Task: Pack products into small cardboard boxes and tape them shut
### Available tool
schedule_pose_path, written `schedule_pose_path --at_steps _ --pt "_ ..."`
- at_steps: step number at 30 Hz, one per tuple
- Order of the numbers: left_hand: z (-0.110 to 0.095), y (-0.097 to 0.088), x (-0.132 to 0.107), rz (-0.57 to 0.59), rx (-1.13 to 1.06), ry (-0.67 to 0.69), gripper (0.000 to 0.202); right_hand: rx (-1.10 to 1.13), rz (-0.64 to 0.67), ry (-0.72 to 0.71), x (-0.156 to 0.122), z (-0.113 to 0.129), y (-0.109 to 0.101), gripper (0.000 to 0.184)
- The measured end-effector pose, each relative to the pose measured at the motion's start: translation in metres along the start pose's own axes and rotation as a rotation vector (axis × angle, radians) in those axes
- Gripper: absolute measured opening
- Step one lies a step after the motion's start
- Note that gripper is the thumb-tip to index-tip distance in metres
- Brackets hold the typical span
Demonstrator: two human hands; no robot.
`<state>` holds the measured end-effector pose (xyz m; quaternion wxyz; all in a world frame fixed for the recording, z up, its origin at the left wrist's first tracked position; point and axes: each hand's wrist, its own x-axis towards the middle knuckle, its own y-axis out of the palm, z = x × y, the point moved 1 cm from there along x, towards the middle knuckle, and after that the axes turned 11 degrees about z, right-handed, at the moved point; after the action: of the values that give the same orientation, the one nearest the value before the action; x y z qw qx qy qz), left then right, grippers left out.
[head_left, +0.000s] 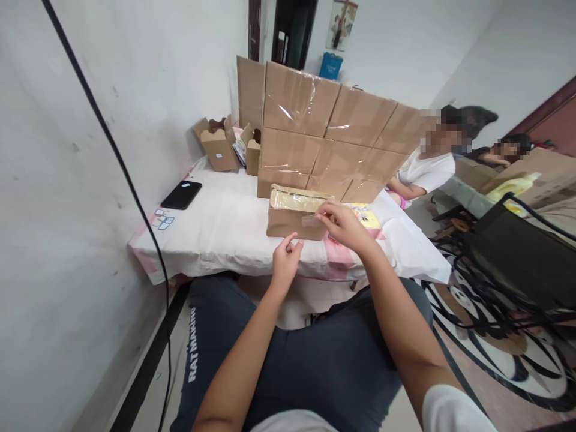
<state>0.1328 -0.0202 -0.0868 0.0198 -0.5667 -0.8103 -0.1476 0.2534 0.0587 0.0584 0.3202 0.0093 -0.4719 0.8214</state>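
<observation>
A small cardboard box (292,221) sits near the table's front edge, with shiny tape across its top. My right hand (342,225) is at the box's right front corner, fingertips pinched on a piece of clear tape (310,221) that lies before the front face. Just below the box's front edge is my left hand (286,258), its fingers loosely bent, thumb and forefinger slightly apart, with nothing visible in it. Partly behind my right hand lies a yellow printed item (366,216).
Taped cardboard boxes (310,108) form a tall stack behind the small box. A black phone (182,195) and open cardboard holders (219,149) are on the left of the white tablecloth (225,222). A person (429,168) sits beyond at right; a black cable (117,150) hangs at left.
</observation>
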Motion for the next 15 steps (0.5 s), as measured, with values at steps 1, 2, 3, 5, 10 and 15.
schedule_pose_path --at_steps 1,2,3,5,10,15 --pt "0.004 -0.003 0.002 -0.016 0.008 0.000 0.040 -0.039 0.003 -0.017 0.006 -0.003 -0.008 0.012" --pt "0.007 -0.007 0.004 -0.032 0.016 0.005 0.041 -0.082 0.018 -0.036 0.013 -0.006 -0.017 0.012" --pt "0.009 -0.011 0.006 -0.044 0.027 0.012 0.041 -0.122 0.044 -0.057 0.021 -0.010 -0.025 0.012" --pt "0.012 -0.018 0.010 -0.060 0.057 0.032 0.041 -0.185 0.122 -0.097 0.042 -0.019 -0.037 0.013" --pt "0.007 -0.024 0.022 -0.082 0.174 0.101 0.041 -0.280 0.400 -0.130 0.096 -0.049 -0.039 0.018" --pt "0.008 -0.014 0.027 -0.055 0.388 0.183 0.039 -0.409 0.589 -0.073 0.131 -0.066 -0.029 0.016"
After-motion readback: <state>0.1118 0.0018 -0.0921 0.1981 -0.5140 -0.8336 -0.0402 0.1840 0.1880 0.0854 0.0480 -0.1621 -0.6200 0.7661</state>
